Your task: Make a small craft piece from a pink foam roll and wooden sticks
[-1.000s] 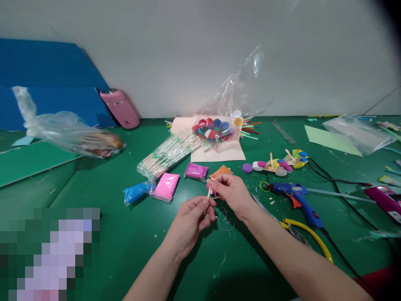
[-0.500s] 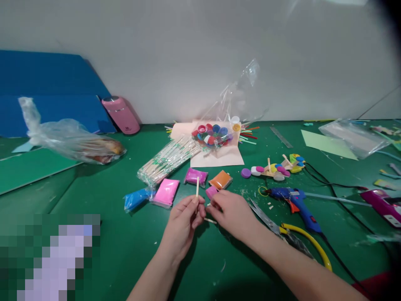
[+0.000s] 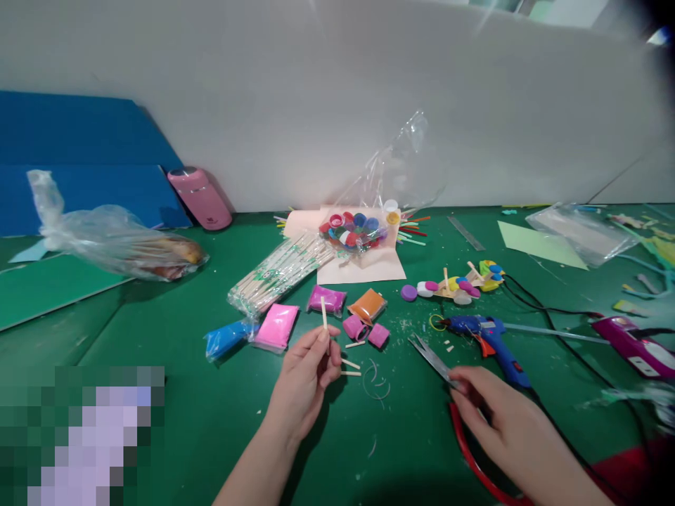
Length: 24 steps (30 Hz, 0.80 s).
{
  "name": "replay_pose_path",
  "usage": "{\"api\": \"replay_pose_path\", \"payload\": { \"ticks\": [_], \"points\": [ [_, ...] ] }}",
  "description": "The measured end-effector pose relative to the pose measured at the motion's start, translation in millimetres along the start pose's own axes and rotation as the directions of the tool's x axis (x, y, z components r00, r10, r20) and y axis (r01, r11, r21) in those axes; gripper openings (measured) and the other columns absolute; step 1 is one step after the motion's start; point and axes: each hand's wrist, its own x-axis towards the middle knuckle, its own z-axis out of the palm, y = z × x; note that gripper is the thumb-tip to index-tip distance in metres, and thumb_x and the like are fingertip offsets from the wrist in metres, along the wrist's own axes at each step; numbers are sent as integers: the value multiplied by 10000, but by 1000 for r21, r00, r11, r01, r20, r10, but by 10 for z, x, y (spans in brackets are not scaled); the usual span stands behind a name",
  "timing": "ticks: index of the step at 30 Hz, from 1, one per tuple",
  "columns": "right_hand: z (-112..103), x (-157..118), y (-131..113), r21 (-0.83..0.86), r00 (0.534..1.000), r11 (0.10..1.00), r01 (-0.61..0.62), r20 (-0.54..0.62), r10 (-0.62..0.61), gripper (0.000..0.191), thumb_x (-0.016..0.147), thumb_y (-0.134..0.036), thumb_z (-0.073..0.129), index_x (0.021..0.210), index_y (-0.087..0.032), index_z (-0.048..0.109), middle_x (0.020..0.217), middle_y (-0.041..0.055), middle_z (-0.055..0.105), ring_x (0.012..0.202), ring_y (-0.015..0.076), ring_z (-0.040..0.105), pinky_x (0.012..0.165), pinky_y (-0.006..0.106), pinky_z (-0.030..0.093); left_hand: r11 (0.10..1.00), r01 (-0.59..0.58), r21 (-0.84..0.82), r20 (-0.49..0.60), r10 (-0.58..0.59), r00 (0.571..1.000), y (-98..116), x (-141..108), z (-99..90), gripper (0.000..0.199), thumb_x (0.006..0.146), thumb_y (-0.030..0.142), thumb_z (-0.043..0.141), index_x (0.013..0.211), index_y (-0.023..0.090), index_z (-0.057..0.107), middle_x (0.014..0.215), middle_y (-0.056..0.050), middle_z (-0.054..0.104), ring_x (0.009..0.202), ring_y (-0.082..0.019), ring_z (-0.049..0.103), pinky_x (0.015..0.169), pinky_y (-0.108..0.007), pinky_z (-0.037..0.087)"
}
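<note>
A short wooden stick (image 3: 324, 313) stands upright between the thumb and fingers of my left hand (image 3: 311, 372). Small cut stick pieces (image 3: 351, 363) lie beside that hand, near two pink-purple pieces (image 3: 378, 335). My right hand (image 3: 490, 414) is closed round the scissors (image 3: 433, 358), gripping them near the pivot, with the blades pointing up and left, slightly apart. One red handle loop shows below this hand. Just beyond the scissors lies a blue glue gun (image 3: 488, 337).
Clay packets in blue (image 3: 226, 340), pink (image 3: 277, 327), purple (image 3: 327, 300) and orange (image 3: 368, 305) lie ahead. Behind them are bagged sticks (image 3: 279, 274) and bottle caps (image 3: 358, 230). A craft figure (image 3: 456, 286) and black cables are on the right.
My right hand has moved from beside my left hand to the right and taken hold of the scissors. The pink-purple pieces and cut sticks are uncovered. The view has shifted slightly.
</note>
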Motion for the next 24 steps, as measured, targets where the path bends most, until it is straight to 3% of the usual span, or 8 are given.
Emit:
{"api": "replay_pose_path", "payload": {
  "ticks": [4,7,12,16,20,24],
  "points": [
    [148,-488,635,-138,998,990,11,-64,-20,377,749,-211,442,1123,-188,405,1174,131,467,1069,264,481,869,402,415,999,6,31,35,-8,999,-14,-21,32,154,798,284,513,775,146,576,491,60,398,415,-27,293,427,-172,227],
    [264,-594,781,-166,1000,986,-9,-28,5,493,707,-163,431,1184,-148,309,1213,165,415,1098,272,456,904,412,395,999,4,47,18,-4,1000,-39,-18,36,179,797,288,516,715,135,560,491,68,341,427,-30,261,423,-169,210],
    [252,-402,632,-249,994,963,-99,28,110,551,649,-196,462,1172,-85,328,1135,188,486,1039,293,501,890,419,406,998,-25,65,29,23,999,-55,-17,30,186,809,297,496,719,144,550,509,65,329,448,-39,264,434,-170,205],
    [190,-356,675,-179,982,970,-162,66,176,509,636,-199,469,1129,-108,387,1099,162,540,994,282,543,857,390,436,996,-13,86,72,7,997,-44,-40,50,174,817,308,475,752,163,547,505,63,345,448,-51,271,443,-185,201],
    [135,-441,666,46,992,993,-105,77,102,514,641,-149,441,1149,-174,363,1111,115,566,1013,245,554,871,331,437,994,-2,108,72,-6,997,-32,-66,80,189,800,330,493,742,157,541,497,79,266,448,-60,215,439,-199,173],
    [65,-362,288,186,997,983,-9,82,-6,521,645,-176,482,1145,-215,342,1115,106,550,1014,243,548,825,295,462,983,0,182,82,-15,997,-31,-90,91,214,808,352,470,708,166,506,505,75,276,459,-69,225,450,-212,168]
  ]
}}
